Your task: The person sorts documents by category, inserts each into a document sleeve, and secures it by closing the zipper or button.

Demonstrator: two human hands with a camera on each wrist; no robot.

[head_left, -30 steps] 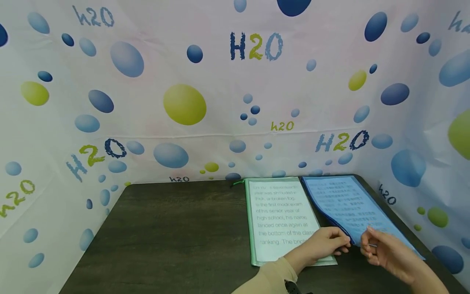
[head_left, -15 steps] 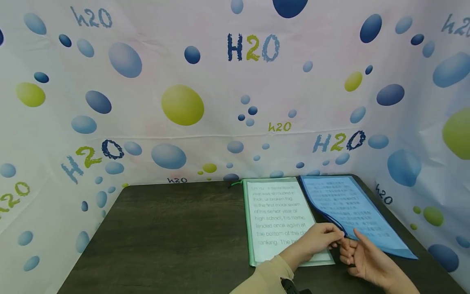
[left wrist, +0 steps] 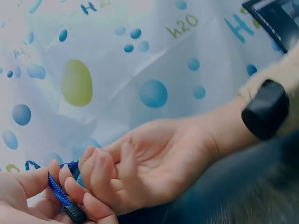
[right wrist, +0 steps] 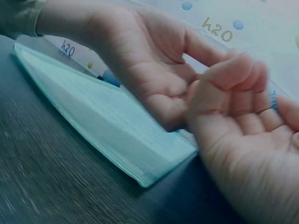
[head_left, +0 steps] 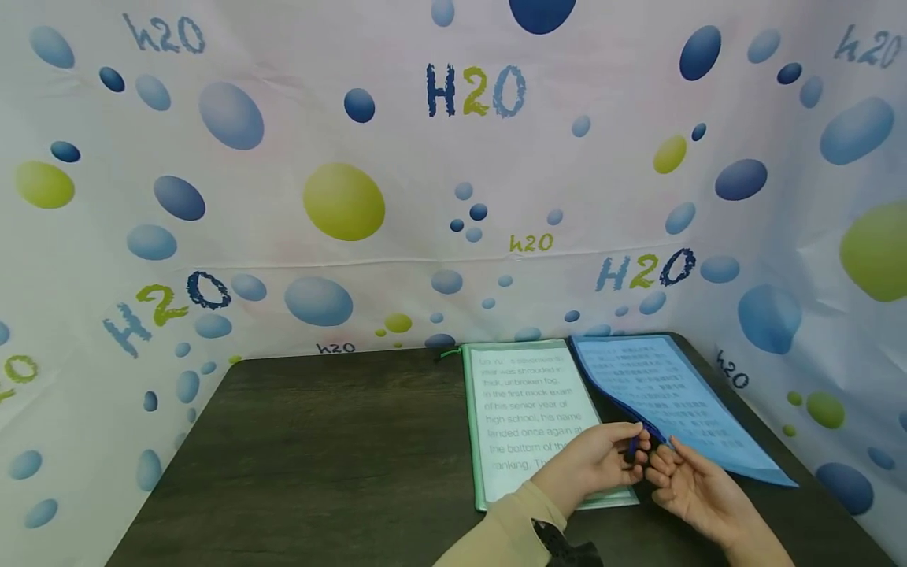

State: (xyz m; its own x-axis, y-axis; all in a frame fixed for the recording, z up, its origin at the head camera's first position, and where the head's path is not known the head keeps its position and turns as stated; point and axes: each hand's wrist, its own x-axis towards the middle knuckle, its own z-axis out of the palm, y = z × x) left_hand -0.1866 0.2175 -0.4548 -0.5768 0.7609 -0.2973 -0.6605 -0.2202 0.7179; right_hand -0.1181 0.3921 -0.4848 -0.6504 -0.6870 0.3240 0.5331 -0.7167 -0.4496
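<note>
A blue zip document pouch [head_left: 673, 394] with a printed sheet inside lies at the right of the table, its near left edge raised. My left hand [head_left: 591, 465] pinches the pouch's zipper pull, a blue cord [left wrist: 57, 189] with a black end [left wrist: 74, 213]. The cord hangs over the curled fingers of that hand. Beside it, my right hand [head_left: 701, 492] is turned palm up and grips the pouch edge between thumb and curled fingers. In the right wrist view only a bit of the blue zipper edge [right wrist: 274, 100] shows; the fingers hide the rest.
A green zip pouch [head_left: 479, 441] with a printed English page lies under my left forearm. The dark wooden table [head_left: 319, 449] stretches left. A patterned H2O sheet [head_left: 397, 260] encloses the back and sides. A dark screen [left wrist: 275, 21] shows at the left wrist view's upper right.
My right hand has moved left to meet my left hand, and now holds the blue pouch's edge. The left hand has shifted slightly left, and the cord with its black end has come into view.
</note>
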